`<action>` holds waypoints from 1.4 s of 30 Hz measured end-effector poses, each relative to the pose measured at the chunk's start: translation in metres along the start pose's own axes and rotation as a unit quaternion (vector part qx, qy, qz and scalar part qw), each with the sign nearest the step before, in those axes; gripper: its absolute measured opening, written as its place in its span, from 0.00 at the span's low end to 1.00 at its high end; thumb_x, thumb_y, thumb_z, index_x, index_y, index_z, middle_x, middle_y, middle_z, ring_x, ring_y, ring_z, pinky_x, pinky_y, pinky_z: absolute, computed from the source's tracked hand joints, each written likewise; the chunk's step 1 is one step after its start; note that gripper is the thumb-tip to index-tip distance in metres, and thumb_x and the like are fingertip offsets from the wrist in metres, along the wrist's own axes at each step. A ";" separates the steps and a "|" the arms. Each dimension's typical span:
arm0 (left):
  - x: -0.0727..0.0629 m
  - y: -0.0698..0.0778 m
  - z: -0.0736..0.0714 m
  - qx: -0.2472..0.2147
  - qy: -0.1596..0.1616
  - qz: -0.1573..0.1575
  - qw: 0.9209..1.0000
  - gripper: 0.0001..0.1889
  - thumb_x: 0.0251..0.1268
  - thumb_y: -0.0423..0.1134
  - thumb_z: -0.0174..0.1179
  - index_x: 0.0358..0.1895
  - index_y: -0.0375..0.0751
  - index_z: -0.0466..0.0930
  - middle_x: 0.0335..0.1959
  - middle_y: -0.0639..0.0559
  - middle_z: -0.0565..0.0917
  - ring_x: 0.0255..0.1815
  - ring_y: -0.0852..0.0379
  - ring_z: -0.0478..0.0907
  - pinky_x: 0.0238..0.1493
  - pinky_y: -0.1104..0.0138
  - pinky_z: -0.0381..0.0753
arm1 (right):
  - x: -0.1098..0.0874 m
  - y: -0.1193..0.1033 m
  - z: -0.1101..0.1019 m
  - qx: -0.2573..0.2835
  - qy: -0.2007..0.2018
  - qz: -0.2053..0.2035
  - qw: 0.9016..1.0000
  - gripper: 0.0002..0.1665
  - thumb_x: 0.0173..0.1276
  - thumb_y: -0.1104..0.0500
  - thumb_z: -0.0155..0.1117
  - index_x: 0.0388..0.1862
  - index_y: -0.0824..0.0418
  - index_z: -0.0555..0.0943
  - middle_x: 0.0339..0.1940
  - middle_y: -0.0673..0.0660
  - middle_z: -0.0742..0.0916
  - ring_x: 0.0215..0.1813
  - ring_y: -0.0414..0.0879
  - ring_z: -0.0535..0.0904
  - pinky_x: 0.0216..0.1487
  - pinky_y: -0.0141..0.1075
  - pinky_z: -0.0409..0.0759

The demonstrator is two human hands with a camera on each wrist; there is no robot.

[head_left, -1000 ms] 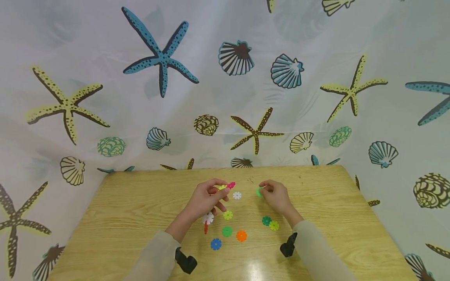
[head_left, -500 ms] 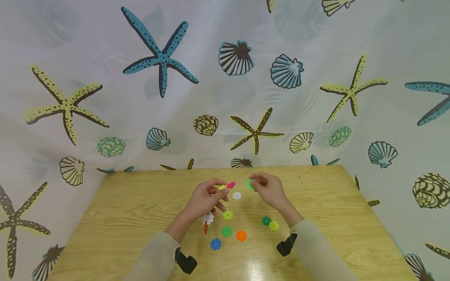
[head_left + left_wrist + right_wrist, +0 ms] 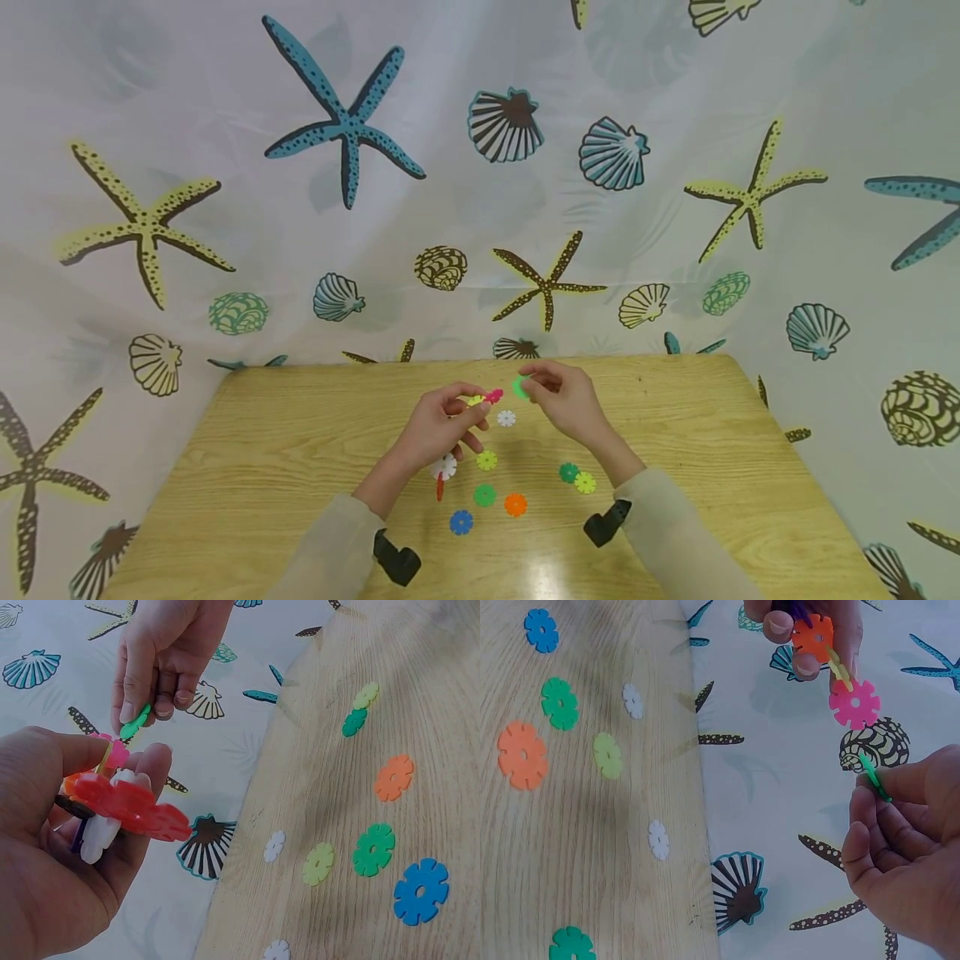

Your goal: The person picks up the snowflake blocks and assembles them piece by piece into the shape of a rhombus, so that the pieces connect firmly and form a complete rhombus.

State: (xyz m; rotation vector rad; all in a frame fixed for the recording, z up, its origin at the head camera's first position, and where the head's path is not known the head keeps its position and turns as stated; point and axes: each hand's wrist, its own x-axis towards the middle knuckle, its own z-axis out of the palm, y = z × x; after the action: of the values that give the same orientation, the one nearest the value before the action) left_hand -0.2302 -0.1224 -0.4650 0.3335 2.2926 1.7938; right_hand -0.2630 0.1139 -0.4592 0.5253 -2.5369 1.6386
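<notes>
My left hand [image 3: 442, 425] holds a cluster of interlocked notched plastic discs between thumb and fingers, raised above the table. In the left wrist view, a large red disc [image 3: 124, 801] and a white disc [image 3: 100, 836] show in it. The right wrist view shows its far end: an orange disc [image 3: 813, 637], a yellow disc [image 3: 839, 670] edge-on, and a pink disc [image 3: 855, 705] outermost. My right hand [image 3: 573, 404] pinches a single green notched disc [image 3: 874, 780] between thumb and index finger, close to the pink disc. A small gap separates them in the right wrist view.
On the wooden table [image 3: 300, 467] lie loose discs: blue [image 3: 461, 522], orange [image 3: 516, 504], green [image 3: 485, 495], yellow [image 3: 487, 460] and white [image 3: 506, 418]. At right, a dark green disc [image 3: 569, 472] touches a yellow-green disc [image 3: 585, 482]. A patterned curtain [image 3: 480, 200] surrounds the table.
My right hand has moved left and slightly up with the green disc, bringing it nearer the pink disc. The left hand and its cluster have stayed in place.
</notes>
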 end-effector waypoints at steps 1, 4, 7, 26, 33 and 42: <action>0.000 0.000 0.000 0.000 0.000 0.001 1.000 0.20 0.79 0.43 0.62 0.67 0.38 0.78 0.35 0.46 0.88 0.28 0.43 0.91 0.20 0.69 0.82 | 0.000 -0.001 0.000 0.001 0.000 -0.002 1.000 0.12 0.77 0.63 0.66 0.55 0.62 0.87 0.37 0.61 0.91 0.35 0.49 0.83 0.33 0.32 0.77; 0.000 0.001 0.001 -0.001 0.001 0.001 1.000 0.20 0.79 0.43 0.63 0.67 0.39 0.79 0.35 0.45 0.89 0.29 0.39 0.90 0.20 0.70 0.82 | 0.000 -0.004 0.001 0.002 -0.003 -0.005 1.000 0.12 0.77 0.63 0.66 0.55 0.62 0.87 0.37 0.61 0.91 0.35 0.47 0.82 0.34 0.33 0.77; 0.001 0.001 0.002 -0.002 0.001 -0.002 1.000 0.20 0.79 0.43 0.62 0.67 0.38 0.78 0.35 0.45 0.89 0.30 0.38 0.91 0.20 0.70 0.82 | 0.000 -0.007 0.002 0.001 -0.007 -0.006 1.000 0.11 0.77 0.63 0.66 0.55 0.62 0.88 0.37 0.60 0.91 0.34 0.45 0.81 0.34 0.33 0.78; 0.001 0.002 0.004 -0.006 -0.007 0.001 1.000 0.18 0.80 0.42 0.61 0.66 0.39 0.79 0.39 0.46 0.90 0.27 0.46 0.90 0.19 0.70 0.81 | -0.002 -0.013 0.003 0.005 -0.033 -0.004 0.999 0.11 0.79 0.63 0.64 0.55 0.63 0.87 0.39 0.61 0.91 0.35 0.45 0.81 0.35 0.33 0.78; 0.000 0.003 0.003 -0.004 -0.013 -0.002 1.000 0.20 0.81 0.42 0.60 0.68 0.39 0.78 0.43 0.43 0.91 0.24 0.57 0.88 0.19 0.70 0.81 | -0.001 -0.016 0.004 0.008 -0.042 -0.016 0.999 0.10 0.78 0.65 0.63 0.52 0.65 0.88 0.38 0.63 0.90 0.34 0.42 0.80 0.35 0.32 0.78; 0.000 0.003 0.004 -0.007 -0.015 0.015 1.000 0.18 0.81 0.41 0.60 0.67 0.39 0.80 0.43 0.43 0.90 0.25 0.58 0.88 0.23 0.69 0.84 | -0.002 -0.016 0.004 0.041 -0.058 -0.011 0.997 0.11 0.79 0.65 0.63 0.53 0.68 0.87 0.40 0.68 0.89 0.34 0.43 0.80 0.38 0.31 0.81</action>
State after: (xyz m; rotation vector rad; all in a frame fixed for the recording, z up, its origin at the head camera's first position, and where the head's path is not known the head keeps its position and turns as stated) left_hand -0.2291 -0.1181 -0.4634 0.3913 2.2653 1.8052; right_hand -0.2555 0.1051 -0.4470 0.6716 -2.5413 1.7604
